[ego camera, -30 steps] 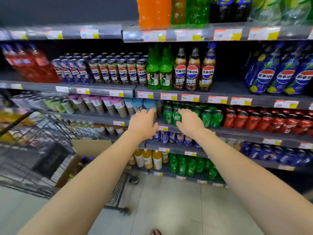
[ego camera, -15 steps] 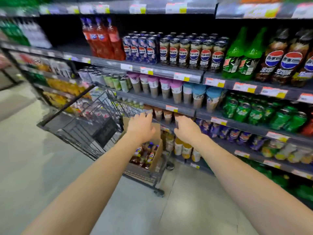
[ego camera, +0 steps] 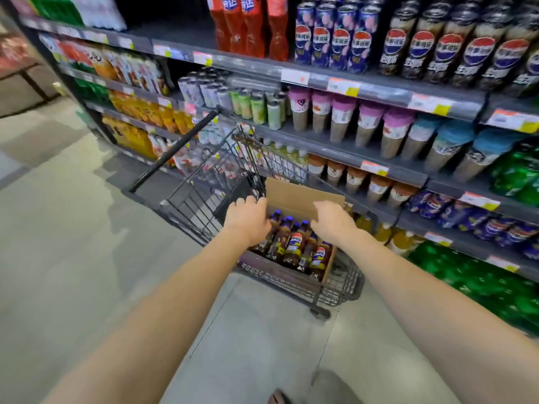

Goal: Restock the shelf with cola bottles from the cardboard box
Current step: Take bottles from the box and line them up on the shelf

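A brown cardboard box (ego camera: 294,196) sits in a black wire shopping cart (ego camera: 204,188) beside the shelves. Inside it stand several cola bottles (ego camera: 294,243) with blue caps and red-white-blue labels. My left hand (ego camera: 248,220) hovers over the box's left side, fingers spread, above the left bottles. My right hand (ego camera: 332,221) hovers over the right side, fingers apart, covering some bottle tops. Neither hand holds a bottle. More cola bottles (ego camera: 446,51) stand on the upper shelf at the right.
Dark shelves (ego camera: 364,86) run along the right, packed with cans, cups and green bottles. The cart's handle (ego camera: 175,148) points up to the left. Grey tiled floor (ego camera: 73,228) spreads to the left. A foot (ego camera: 278,397) shows at the bottom.
My view has swung down and left from the shelf to the cart. Both hands have dropped from shelf height to just above the bottles in the box.
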`<state>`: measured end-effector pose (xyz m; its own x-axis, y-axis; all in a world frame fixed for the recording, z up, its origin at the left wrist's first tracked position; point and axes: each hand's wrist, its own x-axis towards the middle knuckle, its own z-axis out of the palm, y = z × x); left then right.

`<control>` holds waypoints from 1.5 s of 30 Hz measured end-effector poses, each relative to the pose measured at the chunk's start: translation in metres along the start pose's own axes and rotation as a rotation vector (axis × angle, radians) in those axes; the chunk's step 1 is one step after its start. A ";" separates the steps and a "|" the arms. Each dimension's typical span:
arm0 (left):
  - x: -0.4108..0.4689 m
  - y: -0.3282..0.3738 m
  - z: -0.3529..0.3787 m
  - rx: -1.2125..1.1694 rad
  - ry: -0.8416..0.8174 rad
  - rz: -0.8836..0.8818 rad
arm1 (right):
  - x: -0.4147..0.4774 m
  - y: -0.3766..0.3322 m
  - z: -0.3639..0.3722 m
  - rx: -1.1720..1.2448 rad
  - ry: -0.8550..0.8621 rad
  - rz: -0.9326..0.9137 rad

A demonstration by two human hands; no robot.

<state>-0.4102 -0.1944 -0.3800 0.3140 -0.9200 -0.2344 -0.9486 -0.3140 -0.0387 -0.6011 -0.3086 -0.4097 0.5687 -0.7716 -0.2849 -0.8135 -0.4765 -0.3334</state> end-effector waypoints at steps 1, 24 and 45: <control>0.007 -0.004 0.005 -0.015 -0.011 0.002 | 0.008 -0.001 0.005 -0.009 -0.013 0.008; 0.277 -0.010 0.186 -0.265 -0.515 -0.085 | 0.253 0.085 0.153 0.170 -0.343 0.350; 0.335 0.029 0.342 -0.144 -0.709 -0.045 | 0.299 0.114 0.313 0.500 -0.404 0.808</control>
<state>-0.3455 -0.4311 -0.7917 0.2063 -0.5471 -0.8112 -0.9056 -0.4208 0.0535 -0.4857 -0.4613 -0.8142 -0.0521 -0.5402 -0.8399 -0.8799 0.4225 -0.2172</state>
